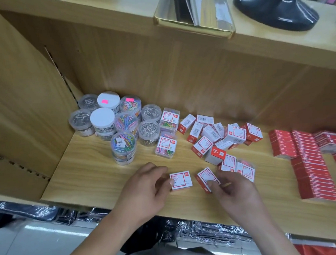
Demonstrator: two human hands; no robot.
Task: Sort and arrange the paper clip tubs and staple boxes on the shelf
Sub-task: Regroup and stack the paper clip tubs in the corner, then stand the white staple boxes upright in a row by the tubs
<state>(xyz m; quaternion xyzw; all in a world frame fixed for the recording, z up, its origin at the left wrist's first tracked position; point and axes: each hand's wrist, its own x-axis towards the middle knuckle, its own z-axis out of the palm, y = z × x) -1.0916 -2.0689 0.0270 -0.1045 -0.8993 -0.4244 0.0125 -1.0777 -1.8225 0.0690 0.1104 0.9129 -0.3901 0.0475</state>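
Observation:
Several round clear paper clip tubs [109, 122] stand clustered at the back left of the wooden shelf [90, 174]. Two square clear clip boxes [166, 146] sit beside them. A loose heap of small red-and-white boxes [214, 137] lies in the middle. My left hand [146, 187] pinches a flat white-and-red box [181, 180] at its left edge near the shelf front. My right hand [232, 190] pinches a tilted box [207, 177] of the same kind. Two more boxes [237, 167] lie just behind that hand.
Long red staple boxes [308, 166] are stacked in rows at the right. The upper shelf holds a gold-edged stand [194, 25] with booklets and a glossy black base [276, 10]. Plastic-wrapped dark goods [202, 232] fill the level below.

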